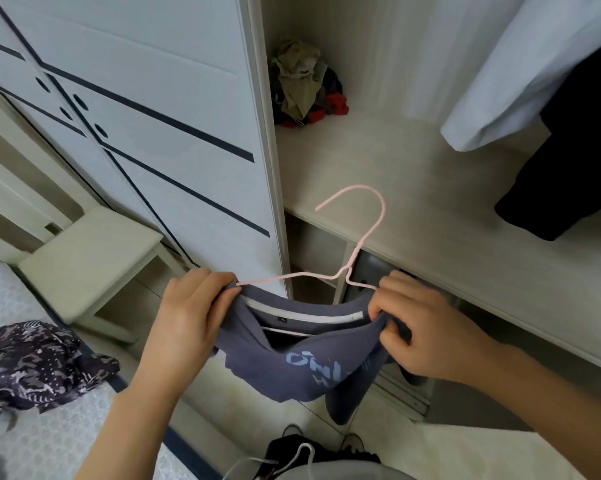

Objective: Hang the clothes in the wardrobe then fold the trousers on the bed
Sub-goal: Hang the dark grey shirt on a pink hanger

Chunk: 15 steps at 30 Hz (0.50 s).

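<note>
Pink wire, one hanger (347,271) only, runs between your two hands, with its hook standing up and tilted toward the open wardrobe. Your left hand (188,317) is clenched round the left shoulder of the one slate-blue top (302,372), and the hanger's left arm disappears into that same grip. Your right hand (427,327) has its fingers curled in, pinching the right side of the collar, and the hanger's right arm ends at your fingertips there. The top sags between your hands with its neck opening spread wide, a pale inner band showing and light blue lettering on the front; its lower part hangs free above the floor, in front of the wardrobe.

Beyond your hands is the wardrobe's pale shelf (413,202). One crumpled pile of clothes (306,88) sits in its back left corner. Two garments hang at the right, one white (534,64) and one black (576,161), touching each other. The sliding door (174,109), white with dark stripes, stands to the left of the opening. One pale stool (91,254) is beside it. At your lower left, one dark patterned garment (39,365) lies bunched on the bed (60,441).
</note>
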Each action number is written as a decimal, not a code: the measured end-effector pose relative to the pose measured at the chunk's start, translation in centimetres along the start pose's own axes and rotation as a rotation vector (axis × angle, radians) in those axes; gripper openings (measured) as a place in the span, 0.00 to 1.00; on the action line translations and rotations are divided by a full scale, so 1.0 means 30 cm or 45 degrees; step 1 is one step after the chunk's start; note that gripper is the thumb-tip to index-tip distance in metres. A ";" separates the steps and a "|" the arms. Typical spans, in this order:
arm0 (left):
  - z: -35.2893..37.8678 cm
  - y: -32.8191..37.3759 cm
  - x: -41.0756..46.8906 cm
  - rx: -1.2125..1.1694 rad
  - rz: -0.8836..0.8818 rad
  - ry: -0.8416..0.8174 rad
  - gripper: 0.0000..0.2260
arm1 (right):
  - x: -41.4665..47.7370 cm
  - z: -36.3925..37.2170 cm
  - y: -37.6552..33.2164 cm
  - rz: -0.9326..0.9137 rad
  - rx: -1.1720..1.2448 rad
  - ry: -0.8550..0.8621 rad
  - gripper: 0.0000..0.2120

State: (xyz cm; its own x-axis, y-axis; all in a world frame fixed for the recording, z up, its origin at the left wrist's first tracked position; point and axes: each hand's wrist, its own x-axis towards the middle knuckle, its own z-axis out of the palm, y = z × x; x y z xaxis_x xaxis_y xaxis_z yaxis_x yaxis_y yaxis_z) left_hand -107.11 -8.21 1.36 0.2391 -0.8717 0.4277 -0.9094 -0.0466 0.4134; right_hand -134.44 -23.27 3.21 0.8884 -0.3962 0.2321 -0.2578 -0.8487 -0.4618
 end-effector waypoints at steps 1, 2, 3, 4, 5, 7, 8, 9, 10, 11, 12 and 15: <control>0.003 0.013 0.002 -0.017 0.025 -0.002 0.12 | 0.002 0.006 -0.005 -0.013 0.002 -0.013 0.08; 0.008 0.026 0.003 -0.039 0.051 -0.009 0.12 | 0.006 0.013 -0.011 -0.034 0.003 -0.034 0.08; 0.015 0.035 0.006 -0.062 0.070 -0.019 0.12 | 0.011 0.019 -0.016 -0.058 0.000 -0.061 0.09; 0.019 0.039 0.007 -0.085 0.071 -0.029 0.11 | 0.014 0.023 -0.020 -0.082 -0.006 -0.089 0.08; 0.021 0.036 0.006 -0.108 0.054 -0.030 0.11 | 0.015 0.021 -0.021 -0.094 -0.018 -0.113 0.07; 0.014 0.015 -0.002 -0.156 -0.025 0.007 0.08 | 0.012 -0.004 -0.007 -0.067 -0.075 -0.124 0.03; 0.006 0.004 -0.010 -0.170 -0.086 0.041 0.07 | 0.005 -0.024 0.004 -0.053 -0.148 -0.105 0.03; -0.003 -0.005 -0.017 -0.173 -0.155 0.083 0.07 | -0.001 -0.045 0.017 -0.061 -0.259 -0.085 0.04; -0.010 -0.006 -0.022 -0.173 -0.214 0.125 0.07 | -0.007 -0.061 0.029 -0.089 -0.388 -0.083 0.05; -0.015 -0.006 -0.025 -0.169 -0.251 0.154 0.08 | -0.010 -0.069 0.038 -0.128 -0.506 -0.101 0.05; -0.018 -0.003 -0.025 -0.160 -0.269 0.164 0.09 | -0.012 -0.068 0.042 -0.179 -0.591 -0.136 0.04; -0.022 0.003 -0.019 -0.135 -0.254 0.164 0.08 | -0.017 -0.020 0.038 -0.247 -0.610 -0.252 0.05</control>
State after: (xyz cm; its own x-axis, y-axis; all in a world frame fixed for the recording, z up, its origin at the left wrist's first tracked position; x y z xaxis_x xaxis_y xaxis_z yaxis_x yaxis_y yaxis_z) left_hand -107.10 -7.41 1.68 0.4576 -0.7808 0.4254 -0.8008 -0.1539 0.5789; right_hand -135.41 -24.25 3.09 0.9792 -0.1827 0.0877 -0.1856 -0.9823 0.0254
